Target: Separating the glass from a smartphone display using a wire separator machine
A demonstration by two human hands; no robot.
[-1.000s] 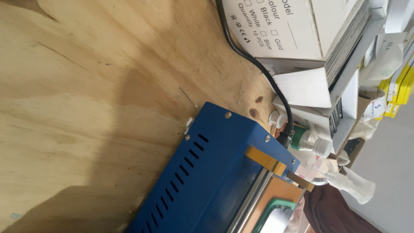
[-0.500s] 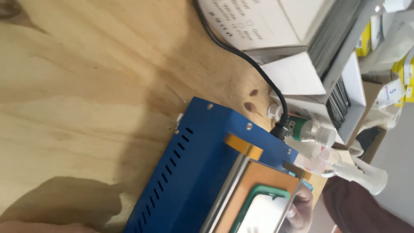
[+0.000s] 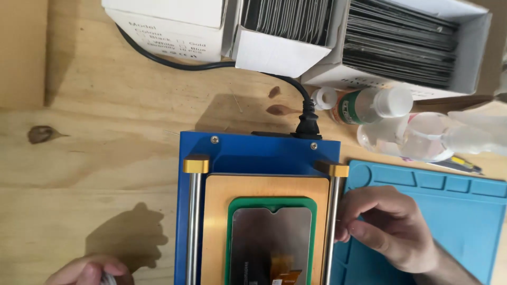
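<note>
View swung upright | right hand (image 3: 393,229) beside steel rail (image 3: 331,221) | left hand (image 3: 87,270) perhaps clenched

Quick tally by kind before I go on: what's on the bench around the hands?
White boxes: 3
Clear bottles: 2
Blue machine: 1
Phone screen: 1
Blue mat: 1
Power cord: 1
Hands: 2
Total: 11
</note>
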